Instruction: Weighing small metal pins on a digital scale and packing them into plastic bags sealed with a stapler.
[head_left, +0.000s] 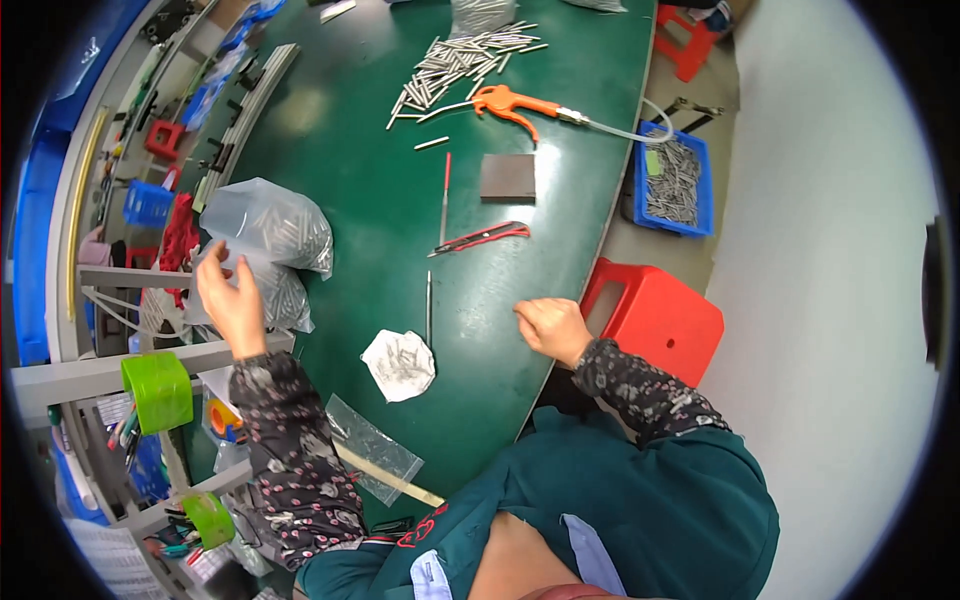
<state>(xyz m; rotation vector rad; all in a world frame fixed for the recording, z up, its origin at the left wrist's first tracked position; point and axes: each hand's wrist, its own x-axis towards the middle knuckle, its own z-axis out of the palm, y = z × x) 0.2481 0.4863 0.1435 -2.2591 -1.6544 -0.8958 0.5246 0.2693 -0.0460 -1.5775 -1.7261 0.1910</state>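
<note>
Two clear plastic bags [250,212], loaded with metal pins [303,238], slumped together between nine and ten o'clock on the green surface [360,120], reading the clock from the middle of the head view. And right at nine, the left hand [230,300]: fingers spread and curved, nothing visibly gripped, right by the lower bag; touching or merely in front, cannot tell. Across at nearly four, the right hand [555,328]: loosely clenched beside the surface's edge, nothing showing from it; cannot tell about anything tiny inside.

Now, the feel of those bags: probably heavy for their bulk, soft and sagging outside, hard and shifting within, the film likely slippery and liable to tear on pin ends. Best taken by the loose plastic at the mouth, with a palm underneath.

On to the count! One big pile of loose pins [450,70] towards twelve, too many to number; one stray pin [432,144] at half past eleven. One orange air gun [515,100] and one dark block [508,178], just past twelve. One red utility knife [485,238] at twelve, one slim grey rod [429,310] near nine, one white sheet [398,366] around eight. Off the surface, one blue crate [706,190] at two, one red stool [665,320] just past three.
</note>
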